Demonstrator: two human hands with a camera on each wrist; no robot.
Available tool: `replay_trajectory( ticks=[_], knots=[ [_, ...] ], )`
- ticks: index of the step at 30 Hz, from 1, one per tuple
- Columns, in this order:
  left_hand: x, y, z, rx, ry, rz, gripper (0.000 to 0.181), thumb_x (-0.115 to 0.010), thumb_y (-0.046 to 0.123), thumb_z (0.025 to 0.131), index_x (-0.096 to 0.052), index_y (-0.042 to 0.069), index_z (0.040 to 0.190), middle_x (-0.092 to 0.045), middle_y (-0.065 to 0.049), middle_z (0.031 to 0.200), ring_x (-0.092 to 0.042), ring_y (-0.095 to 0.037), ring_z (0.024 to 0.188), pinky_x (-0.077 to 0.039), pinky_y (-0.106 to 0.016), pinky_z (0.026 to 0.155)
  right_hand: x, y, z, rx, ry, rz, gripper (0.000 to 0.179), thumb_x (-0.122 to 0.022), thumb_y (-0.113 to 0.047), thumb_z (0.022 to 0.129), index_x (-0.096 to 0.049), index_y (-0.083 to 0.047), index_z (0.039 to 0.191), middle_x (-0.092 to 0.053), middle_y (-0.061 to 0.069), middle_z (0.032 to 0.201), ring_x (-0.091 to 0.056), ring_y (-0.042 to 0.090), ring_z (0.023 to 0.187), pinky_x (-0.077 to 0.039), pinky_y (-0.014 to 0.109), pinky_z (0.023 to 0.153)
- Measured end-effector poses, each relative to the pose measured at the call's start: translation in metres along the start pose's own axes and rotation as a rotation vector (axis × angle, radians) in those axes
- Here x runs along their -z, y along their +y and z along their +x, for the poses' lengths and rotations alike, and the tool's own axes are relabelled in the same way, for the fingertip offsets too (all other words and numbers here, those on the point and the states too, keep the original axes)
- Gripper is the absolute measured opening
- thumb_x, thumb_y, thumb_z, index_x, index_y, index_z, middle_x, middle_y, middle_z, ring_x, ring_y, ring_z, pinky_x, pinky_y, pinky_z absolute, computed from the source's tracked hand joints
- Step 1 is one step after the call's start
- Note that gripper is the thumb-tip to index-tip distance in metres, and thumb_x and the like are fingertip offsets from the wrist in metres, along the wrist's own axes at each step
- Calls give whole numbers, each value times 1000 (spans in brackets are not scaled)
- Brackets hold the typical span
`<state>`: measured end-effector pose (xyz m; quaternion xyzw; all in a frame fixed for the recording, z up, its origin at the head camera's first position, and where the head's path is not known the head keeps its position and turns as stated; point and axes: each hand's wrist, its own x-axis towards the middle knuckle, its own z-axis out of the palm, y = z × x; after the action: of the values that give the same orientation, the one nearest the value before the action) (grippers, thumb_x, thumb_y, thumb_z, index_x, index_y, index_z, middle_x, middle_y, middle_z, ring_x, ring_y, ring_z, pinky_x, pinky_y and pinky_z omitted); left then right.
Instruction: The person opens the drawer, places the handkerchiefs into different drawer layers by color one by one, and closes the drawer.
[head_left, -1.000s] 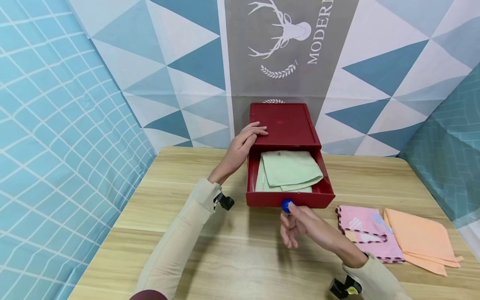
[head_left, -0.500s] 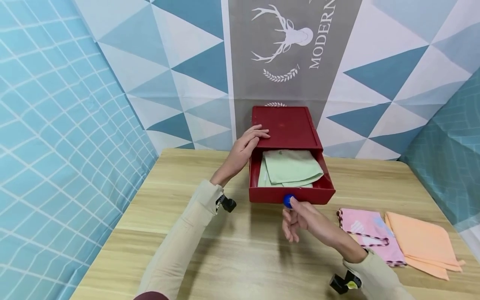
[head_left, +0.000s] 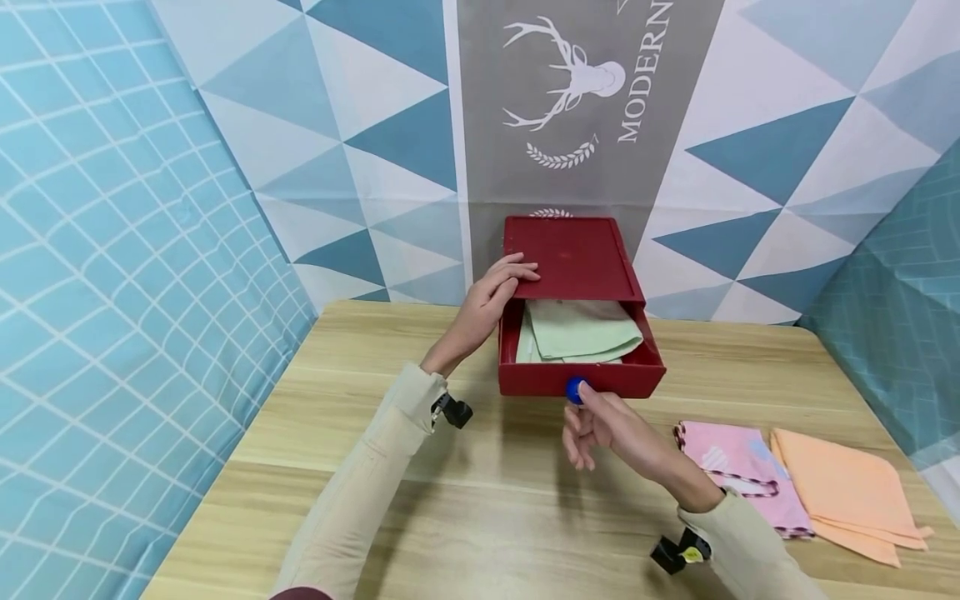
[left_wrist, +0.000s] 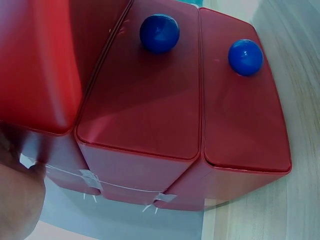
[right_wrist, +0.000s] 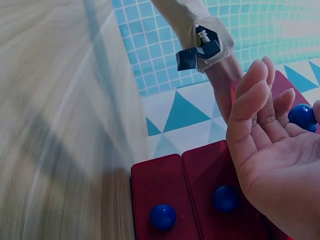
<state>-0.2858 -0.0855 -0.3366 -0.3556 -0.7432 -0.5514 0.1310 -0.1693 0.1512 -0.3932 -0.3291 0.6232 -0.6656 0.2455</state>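
Observation:
A dark red drawer cabinet (head_left: 570, 254) stands at the table's back, its top drawer (head_left: 528, 382) pulled partly out. Folded pale green cloths (head_left: 581, 332) lie inside that drawer. My left hand (head_left: 480, 308) rests on the cabinet's top left edge, fingers laid over the top. At the drawer front, my right hand (head_left: 618, 429) pinches the blue knob (head_left: 575, 389) between thumb and index finger, the other fingers loosely bent below. In the left wrist view, the middle drawer (left_wrist: 140, 100) and bottom drawer (left_wrist: 245, 115) are closed, each with a blue knob.
A folded pink cloth (head_left: 738, 458) with a checked border lies on the wooden table (head_left: 480, 533) at the right. Beside it is a folded orange cloth (head_left: 847, 483). A patterned backdrop (head_left: 397, 158) rises behind the cabinet.
The top drawer has slid some way back into the cabinet, my right hand moving along with its knob. My left hand keeps its place on the cabinet. The head view has tilted slightly.

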Motion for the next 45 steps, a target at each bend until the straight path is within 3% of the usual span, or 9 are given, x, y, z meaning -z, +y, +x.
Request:
replay_trajectory(
  ticks=[4, 11, 14, 25, 30, 36, 45],
  knots=[
    [-1, -19, 2, 8, -2, 33, 33, -37, 13, 108, -66, 5, 121, -57, -8, 141, -30, -16, 146, -23, -30, 119, 1, 0, 3, 3, 6, 3, 56, -16, -33, 111, -38, 9, 82, -59, 24, 67, -56, 29, 55, -52, 32, 50],
    [2, 13, -2, 26, -9, 2, 31, -37, 2, 105, -63, -8, 118, -54, -23, 140, -29, -34, 146, -22, -32, 120, 7, 0, 11, 8, 19, 16, 57, -17, -35, 111, -35, 10, 81, -61, 16, 66, -57, 25, 55, -51, 32, 50],
    [1, 14, -2, 30, -3, -1, 32, -37, 2, 105, -63, -8, 118, -54, -24, 140, -29, -34, 146, -22, -31, 120, 12, 1, 14, 1, 33, 10, 58, -18, -36, 111, -35, 10, 81, -62, 12, 67, -57, 25, 57, -51, 31, 51],
    [0, 13, -2, 3, 6, -6, 32, -36, 0, 105, -63, -10, 117, -55, -25, 138, -30, -37, 145, -21, -33, 120, 24, 5, 26, 47, 44, -9, 58, -19, -35, 111, -37, 12, 81, -62, 14, 66, -57, 26, 56, -51, 32, 50],
    [0, 15, -2, 19, -4, -17, 32, -36, 1, 105, -63, -10, 119, -54, -25, 140, -28, -36, 146, -21, -34, 121, 29, 6, 30, 58, 56, -26, 57, -19, -35, 111, -39, 10, 81, -62, 18, 67, -57, 30, 56, -52, 36, 50],
    [1, 18, -2, 45, -13, -22, 33, -35, 2, 105, -62, -9, 120, -53, -24, 141, -27, -35, 147, -20, -37, 121, 35, 5, 36, 37, 87, -24, 59, -21, -39, 110, -40, 10, 81, -63, 15, 69, -58, 27, 57, -54, 36, 51],
    [3, 18, -3, 25, -24, -32, 34, -34, 2, 105, -62, -10, 121, -52, -26, 141, -27, -37, 146, -19, -41, 121, 43, 6, 47, 18, 119, -20, 60, -23, -43, 109, -39, 8, 81, -62, 15, 68, -58, 22, 57, -53, 36, 51]
  ],
)
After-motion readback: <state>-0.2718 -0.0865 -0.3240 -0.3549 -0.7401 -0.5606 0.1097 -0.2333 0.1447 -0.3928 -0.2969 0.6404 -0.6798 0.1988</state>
